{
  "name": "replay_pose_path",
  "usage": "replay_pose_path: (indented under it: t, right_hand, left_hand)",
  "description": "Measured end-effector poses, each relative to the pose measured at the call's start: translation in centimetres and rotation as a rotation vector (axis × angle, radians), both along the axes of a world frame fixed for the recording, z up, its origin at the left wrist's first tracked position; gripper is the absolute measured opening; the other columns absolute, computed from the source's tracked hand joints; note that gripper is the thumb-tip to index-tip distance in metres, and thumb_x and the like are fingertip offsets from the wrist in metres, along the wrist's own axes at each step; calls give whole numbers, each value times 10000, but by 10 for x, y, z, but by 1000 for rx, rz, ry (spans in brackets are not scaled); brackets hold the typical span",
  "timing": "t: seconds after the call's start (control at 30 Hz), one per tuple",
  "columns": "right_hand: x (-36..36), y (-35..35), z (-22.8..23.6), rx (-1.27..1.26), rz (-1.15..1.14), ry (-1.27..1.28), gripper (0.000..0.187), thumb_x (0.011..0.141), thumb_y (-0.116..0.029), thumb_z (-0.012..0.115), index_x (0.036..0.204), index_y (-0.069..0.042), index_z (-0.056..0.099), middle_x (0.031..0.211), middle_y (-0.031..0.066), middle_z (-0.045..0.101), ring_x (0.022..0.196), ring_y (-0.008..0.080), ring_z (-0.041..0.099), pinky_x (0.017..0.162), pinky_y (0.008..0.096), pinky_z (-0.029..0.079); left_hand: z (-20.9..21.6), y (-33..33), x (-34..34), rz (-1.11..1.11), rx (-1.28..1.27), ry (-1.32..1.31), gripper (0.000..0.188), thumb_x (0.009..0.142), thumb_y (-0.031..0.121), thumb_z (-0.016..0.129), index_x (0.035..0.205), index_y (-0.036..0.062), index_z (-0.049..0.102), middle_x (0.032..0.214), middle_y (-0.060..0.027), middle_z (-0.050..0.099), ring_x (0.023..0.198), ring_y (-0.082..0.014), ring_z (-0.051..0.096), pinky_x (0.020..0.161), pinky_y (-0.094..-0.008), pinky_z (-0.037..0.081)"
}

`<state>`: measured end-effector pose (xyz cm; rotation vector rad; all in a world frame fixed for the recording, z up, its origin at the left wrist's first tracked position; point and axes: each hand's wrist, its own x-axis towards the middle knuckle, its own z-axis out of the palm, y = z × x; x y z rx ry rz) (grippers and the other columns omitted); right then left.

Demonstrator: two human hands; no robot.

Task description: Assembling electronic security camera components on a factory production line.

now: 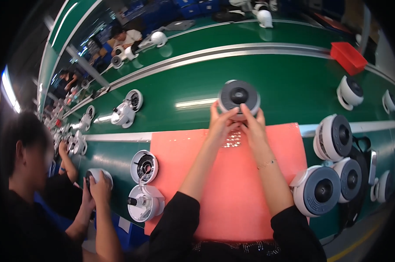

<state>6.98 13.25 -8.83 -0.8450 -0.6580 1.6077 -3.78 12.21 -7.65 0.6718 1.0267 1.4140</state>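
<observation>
L hand (pixel 222 121) & R hand (pixel 253 123) are both part-curled round one cam (pixel 239 100): thumbs close together on its near edge, other fingers bent at its sides & beneath, partly hidden. Both have hold of it; neither is clearly nearer, since the cam sits btwn them, straight out ahead. Its face is round, so no long axis there; lens (pixel 239 94) looks up & toward the near side. Can't tell if its base rests on what's below or hangs just above.

Biggest thing around is the green belt (pixel 289 78), running L to R on the far side, w/ the held cam over it, past the far edge of the pink mat (pixel 245 192). Mat lies on the near bench (pixel 110 153), below the wrists.

Near L, a co-worker (pixel 25 174) grips another unit (pixel 100 175) two-handed.

Near R, by the mat's R edge, 3 more stand close together: front cam (pixel 317 191), rear cam (pixel 334 137), side cam (pixel 349 180). All are R of R hand & nearer than the held one.

At the mat's L edge, an opened unit in 2 parts: base (pixel 145 204) nearer, ring (pixel 145 167) farther.

Far R, red bin (pixel 349 58). Smallest: thin bracelet (pixel 266 164), R wrist.
</observation>
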Motion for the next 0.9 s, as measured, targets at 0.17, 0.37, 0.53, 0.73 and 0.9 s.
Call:
replay_pose_path:
  t: [0.17, 0.37, 0.53, 0.73, 0.9]
  right_hand:
    - [-3, 2, -5, -12, -62, -26, 698, 763, -433, 649, 1254, -91, 290, 1181, 107, 425, 1059, 228, 472, 897, 404, 371]
    - [-21, -10, -16, -89, -166, -64, 796, 777, -331, 661, 1258, 5, 124, 1098, 138, 408, 880, 208, 536, 768, 353, 476]
    - [-51, -29, -42, 267, -152, -300, 315, 792, 31, 512, 1050, -27, 341, 906, 64, 416, 627, 81, 490, 526, 200, 382]
    - [-58, -12, -36, 271, -149, -416, 271, 761, 64, 477, 1008, -16, 402, 851, 43, 466, 608, 63, 466, 520, 194, 389]
    - [-64, -8, -31, 283, -118, -493, 206, 759, 50, 474, 952, -20, 454, 801, 28, 497, 581, 60, 459, 487, 203, 388]
  left_hand:
    - [3, 10, -14, -137, -50, 60, 923, 698, 429, 699, 1322, 193, 61, 1311, -205, 273, 1210, -326, 323, 940, -533, 287]
    - [7, 60, -112, 368, -324, 590, 1186, 525, 514, 763, 1337, 114, -2, 1393, -213, -81, 1306, -359, -9, 996, -589, 149]
    - [37, 85, -270, 1015, -718, 834, 1156, 580, 454, 722, 1371, 99, -42, 1397, -279, -106, 1281, -485, -69, 1031, -541, 126]
    - [-13, 32, -391, 1417, -412, 114, 719, 701, 290, 615, 1272, 74, 236, 1292, -229, 276, 1072, -382, 426, 854, -483, 410]
    - [-45, 19, -416, 1257, -186, 8, 509, 781, 205, 519, 1221, 29, 331, 1170, -194, 438, 1018, -360, 502, 795, -473, 483]
